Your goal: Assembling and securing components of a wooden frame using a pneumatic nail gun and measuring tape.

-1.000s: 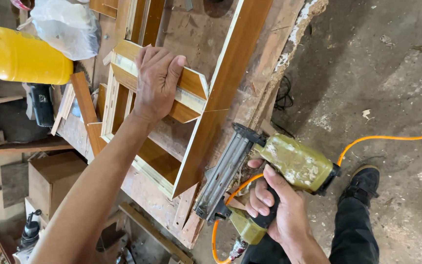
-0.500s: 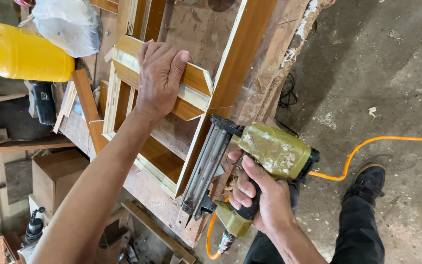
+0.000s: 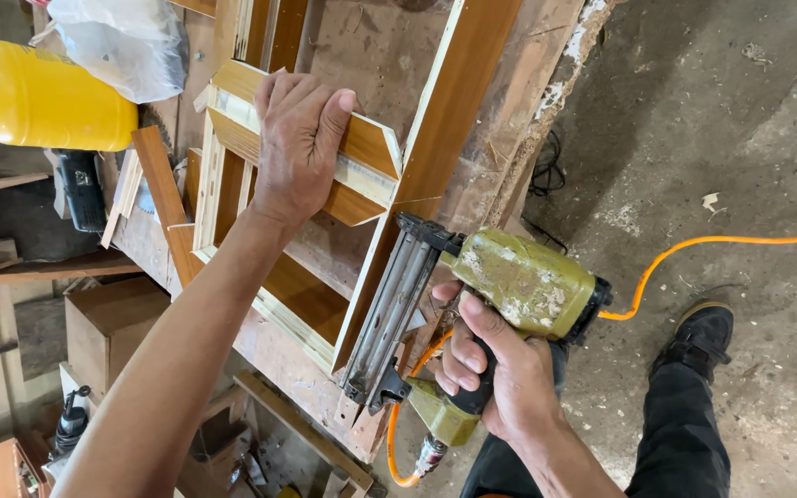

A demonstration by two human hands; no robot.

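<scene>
- The nail gun (image 3: 509,286), olive green, has come up and in against the wooden frame (image 3: 325,184) since a second ago; it was then held lower and off to the side, clear of the wood.
- Its nose now sits at the outer edge of the long side rail (image 3: 445,120), close to where the cross piece (image 3: 362,152) meets it. Whether the nose actually touches the wood cannot be told.
- The right hand (image 3: 491,369) holds the gun by its grip, fingers wrapped round it. The index finger lies near the trigger; a pull cannot be confirmed.
- The left hand (image 3: 297,148) is unchanged in position: flat on the cross piece, fingers spread and curled over its far edge, pressing it down.
- Judgement: the tool is now lined up on the joint, which the other hand is steadying.
- The orange hose (image 3: 712,244) has shifted with the gun and trails across the floor (image 3: 740,111).
- The frame lies on a worn, scarred desk (image 3: 371,55) with a chipped edge. A yellow container (image 3: 39,97) and a clear plastic bag (image 3: 131,41) sit at its far end.
- The floor is bare concrete, dusty, with scattered chips. A cardboard box (image 3: 108,323) and timber offcuts lie below the desk. The person's black shoe (image 3: 707,337) stands beside the hose.
</scene>
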